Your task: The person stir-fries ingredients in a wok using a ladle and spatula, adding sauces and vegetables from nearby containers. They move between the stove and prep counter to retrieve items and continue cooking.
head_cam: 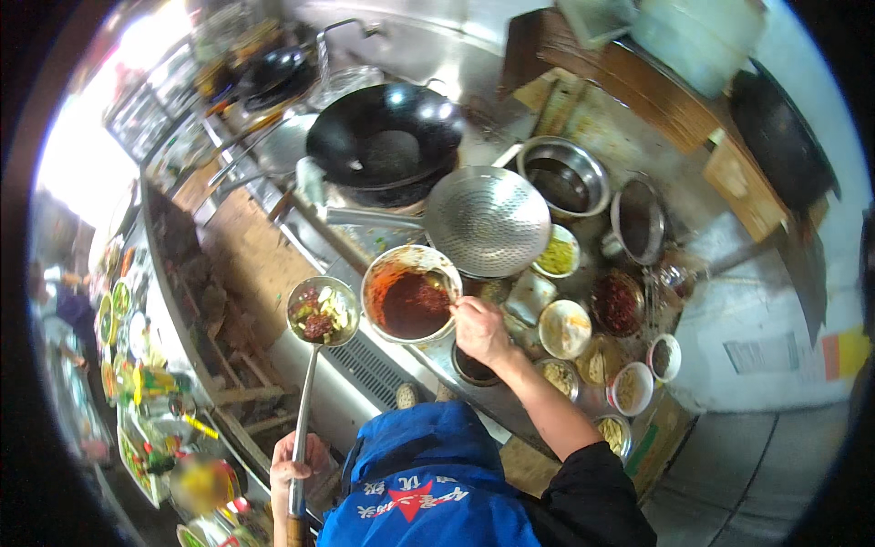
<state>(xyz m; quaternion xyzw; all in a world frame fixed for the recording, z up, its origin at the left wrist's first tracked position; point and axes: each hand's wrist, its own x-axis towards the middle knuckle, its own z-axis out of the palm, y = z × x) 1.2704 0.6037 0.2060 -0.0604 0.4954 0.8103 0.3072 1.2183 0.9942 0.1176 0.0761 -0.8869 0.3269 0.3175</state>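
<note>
My left hand (299, 457) is wrapped around the long metal handle of a ladle (309, 390). Its bowl holds dark red chili paste (318, 325) and pale chopped pieces, perhaps garlic (335, 305). At the right rim of a white tub (378, 265), my right hand (481, 329) has its fingers closed on a utensil, perhaps a spoon; most of it is hidden. Thick dark red sauce (410, 301) fills the lower part of the tub, with smears up its inner wall. The ladle bowl hangs just left of the tub.
A perforated metal strainer (487, 219) lies beyond the tub, before a black wok (383, 147) on the stove. To the right stand a steel pot (593, 198) of dark liquid, a bowl of chopped greens (558, 251), a bowl of chili (618, 301) and several seasoning bowls. A shelf counter (174, 301) runs along the left.
</note>
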